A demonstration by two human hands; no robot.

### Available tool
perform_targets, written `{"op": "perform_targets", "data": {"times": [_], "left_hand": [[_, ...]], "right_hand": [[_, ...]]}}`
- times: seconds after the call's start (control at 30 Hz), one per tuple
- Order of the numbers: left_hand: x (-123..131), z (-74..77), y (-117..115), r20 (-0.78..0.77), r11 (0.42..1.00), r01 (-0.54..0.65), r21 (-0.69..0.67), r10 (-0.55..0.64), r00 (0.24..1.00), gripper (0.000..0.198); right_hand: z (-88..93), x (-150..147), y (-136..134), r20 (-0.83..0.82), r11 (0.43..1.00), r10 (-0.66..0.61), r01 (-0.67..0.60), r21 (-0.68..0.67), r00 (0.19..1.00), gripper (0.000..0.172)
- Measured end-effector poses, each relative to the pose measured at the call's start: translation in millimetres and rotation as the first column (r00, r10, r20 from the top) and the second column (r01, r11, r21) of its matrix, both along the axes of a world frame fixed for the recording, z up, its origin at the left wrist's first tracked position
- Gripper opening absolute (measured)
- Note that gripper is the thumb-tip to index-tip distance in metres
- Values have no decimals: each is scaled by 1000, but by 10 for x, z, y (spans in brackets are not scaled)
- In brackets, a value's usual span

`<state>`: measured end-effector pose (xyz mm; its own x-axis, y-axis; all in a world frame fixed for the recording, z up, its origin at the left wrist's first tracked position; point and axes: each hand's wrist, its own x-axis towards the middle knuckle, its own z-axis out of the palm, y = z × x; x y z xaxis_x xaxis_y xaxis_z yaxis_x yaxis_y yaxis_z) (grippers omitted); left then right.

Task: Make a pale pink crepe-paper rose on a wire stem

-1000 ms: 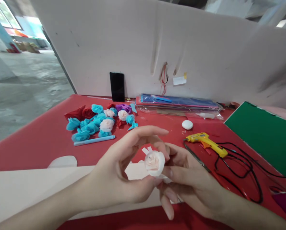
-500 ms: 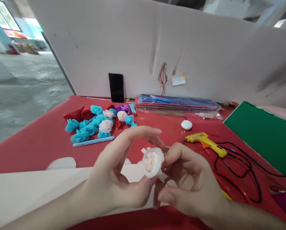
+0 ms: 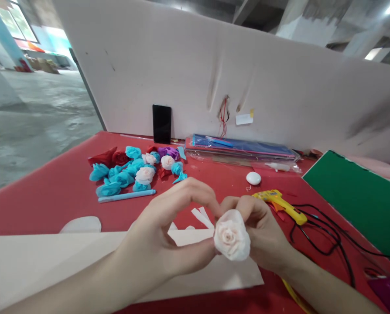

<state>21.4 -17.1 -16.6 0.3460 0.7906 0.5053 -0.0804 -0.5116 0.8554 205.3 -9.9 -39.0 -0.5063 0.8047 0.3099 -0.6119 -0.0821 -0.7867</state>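
A pale pink paper rose (image 3: 231,235) faces the camera, held up over the front part of the table. My left hand (image 3: 178,231) curves round its left side, with the thumb and fingertips meeting at the petals' edge. Behind the flower and to its right, my right hand (image 3: 258,226) has its fingers bent and closed on it; the base of the rose is hidden there. Beneath both hands lies a long sheet of pale paper (image 3: 51,257), with thin white strips (image 3: 202,217) just beyond the rose.
Blue, red, purple and pink paper flowers (image 3: 123,178) lie at the left beside a light blue pen (image 3: 127,196). A yellow glue gun (image 3: 285,206) with a black cord, a white oval object (image 3: 253,178) and a green board (image 3: 358,205) are at the right. A phone (image 3: 162,124) leans on the wall.
The rose has moved right and slightly down and now shows its centre to the camera. My right hand's fingers have closed in behind it, and the left fingertips have come to its edge.
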Motion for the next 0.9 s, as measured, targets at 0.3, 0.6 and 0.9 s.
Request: {"op": "perform_targets", "data": {"times": [0.3, 0.6, 0.9], "left_hand": [[-64, 104, -112, -158, 998, 10, -58, -19, 987, 13], [-100, 76, -151, -268, 999, 12, -50, -25, 963, 22], [-32, 105, -164, -184, 995, -41, -93, 23, 983, 16]], "right_hand": [[-89, 28, 87, 40, 1000, 19, -19, -2, 999, 11], [-90, 29, 103, 93, 993, 116, -117, 0, 989, 10], [-92, 72, 95, 100, 990, 130, -134, 35, 987, 10]]}}
